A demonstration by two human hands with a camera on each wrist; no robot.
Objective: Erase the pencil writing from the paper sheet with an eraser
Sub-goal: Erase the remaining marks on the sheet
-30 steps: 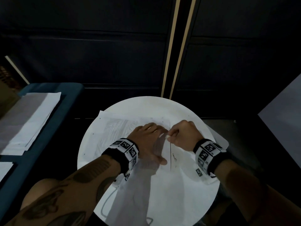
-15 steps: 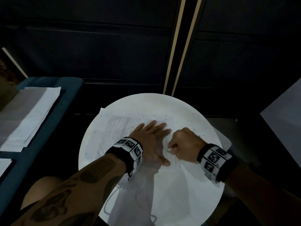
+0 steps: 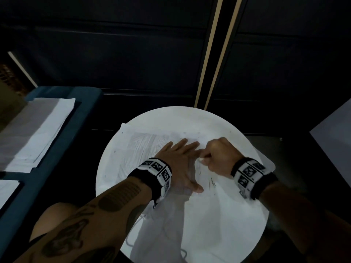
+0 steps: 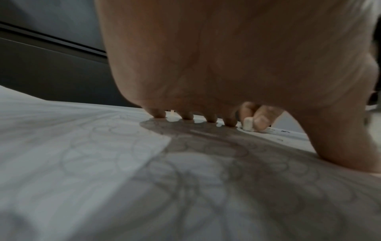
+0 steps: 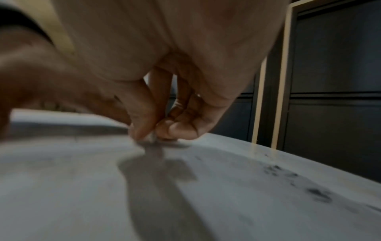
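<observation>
Left hand (image 3: 179, 164) flat, fingers straight, pinning the paper sheet (image 3: 136, 154) on the round white table (image 3: 237, 224). Just right of it, right hand (image 3: 220, 156) pinches the white eraser (image 4: 248, 123) against the sheet, mostly hidden by fingertips. Pencil writing (image 3: 212, 182) faint, unreadable.

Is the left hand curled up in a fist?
No, the left hand lies flat with straight fingers pressing on the paper sheet.
</observation>
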